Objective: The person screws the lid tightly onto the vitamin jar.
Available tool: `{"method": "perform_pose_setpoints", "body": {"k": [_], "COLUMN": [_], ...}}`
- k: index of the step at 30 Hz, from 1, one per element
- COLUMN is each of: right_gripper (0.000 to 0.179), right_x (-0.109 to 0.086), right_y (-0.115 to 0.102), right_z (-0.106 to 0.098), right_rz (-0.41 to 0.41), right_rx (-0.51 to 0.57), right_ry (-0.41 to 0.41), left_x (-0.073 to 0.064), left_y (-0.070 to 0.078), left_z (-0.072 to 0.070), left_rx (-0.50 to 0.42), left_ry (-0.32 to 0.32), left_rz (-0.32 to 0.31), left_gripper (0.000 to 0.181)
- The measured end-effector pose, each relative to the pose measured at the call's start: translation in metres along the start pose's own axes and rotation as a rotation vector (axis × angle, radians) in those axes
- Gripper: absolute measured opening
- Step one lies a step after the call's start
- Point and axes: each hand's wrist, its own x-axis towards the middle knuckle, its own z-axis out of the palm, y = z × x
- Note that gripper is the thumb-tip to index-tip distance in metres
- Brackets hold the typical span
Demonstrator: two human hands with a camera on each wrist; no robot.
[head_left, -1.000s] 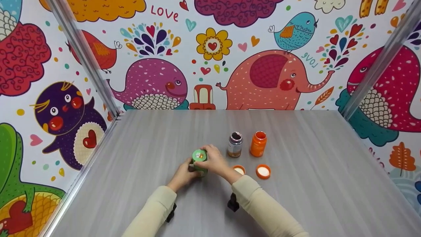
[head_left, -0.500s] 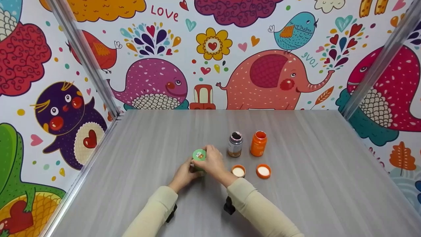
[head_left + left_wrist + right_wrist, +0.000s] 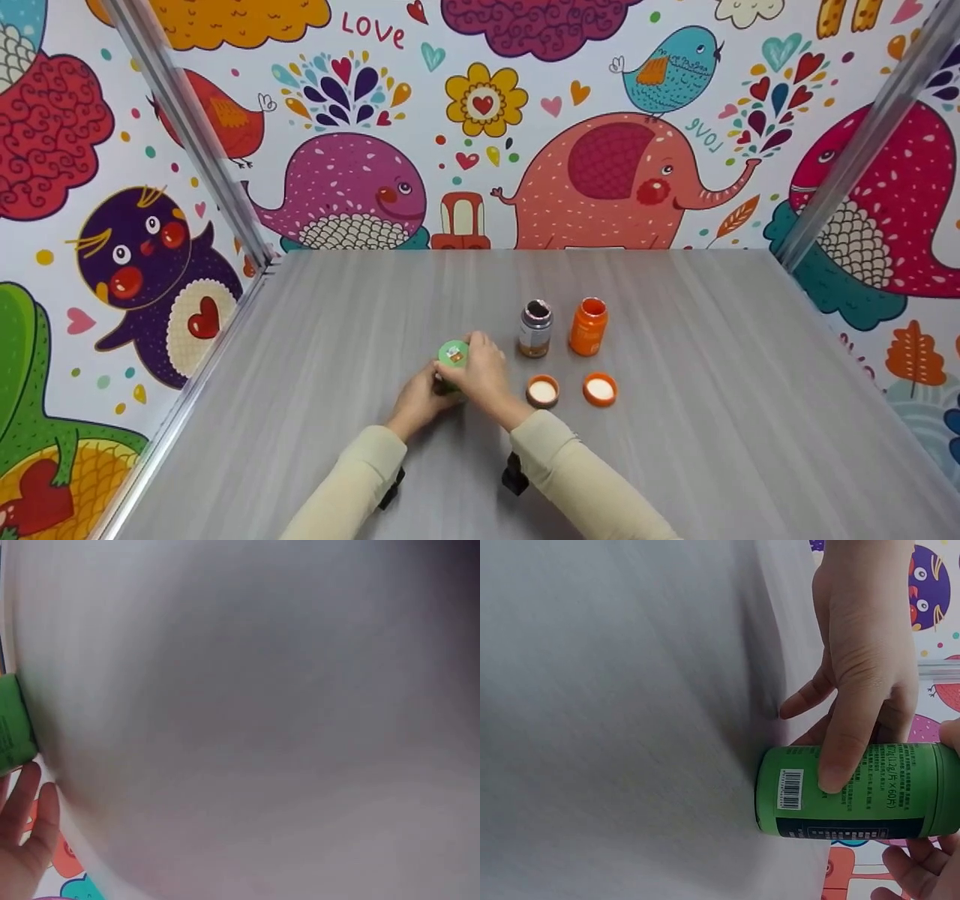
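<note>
A green jar [image 3: 885, 799] with a printed label and barcode stands upright on the table, between both hands. My left hand [image 3: 418, 401] holds its body from the side, the thumb lying across the label in the right wrist view. On top, my right hand [image 3: 484, 375] grips the green lid [image 3: 453, 354], thumb in front and fingers behind. The lid sits on the jar's mouth. At the left edge of the left wrist view, part of the green jar [image 3: 15, 727] shows, with fingertips [image 3: 46, 802] just below it.
A dark grey-brown jar [image 3: 535, 334] and an orange jar [image 3: 589, 330], both uncapped, stand right of the hands. Before them lie a brown lid [image 3: 542, 391] and an orange lid [image 3: 600, 390], pale insides up. Cartoon-printed walls [image 3: 480, 172] enclose the table [image 3: 675, 450].
My right hand has turned a little at the lid, its wrist and forearm swinging left and uncovering the brown lid. My left hand has stayed almost in place around the green jar.
</note>
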Motion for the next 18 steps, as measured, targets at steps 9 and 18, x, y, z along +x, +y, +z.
{"method": "perform_pose_setpoints", "body": {"k": [9,18], "right_gripper": [0.056,0.057], "right_x": [0.003,-0.001], "right_y": [0.005,0.045], "right_z": [-0.011,-0.048], "right_rz": [0.013,-0.085], "right_rx": [0.053,0.068], "right_ry": [-0.106,-0.315], "left_x": [0.003,0.014], "left_y": [0.001,0.003], "left_z": [0.002,0.004], "left_rx": [-0.015,0.041], "left_ry": [0.012,0.075], "left_rz": [0.021,-0.079], "left_gripper": [0.065,0.066]}}
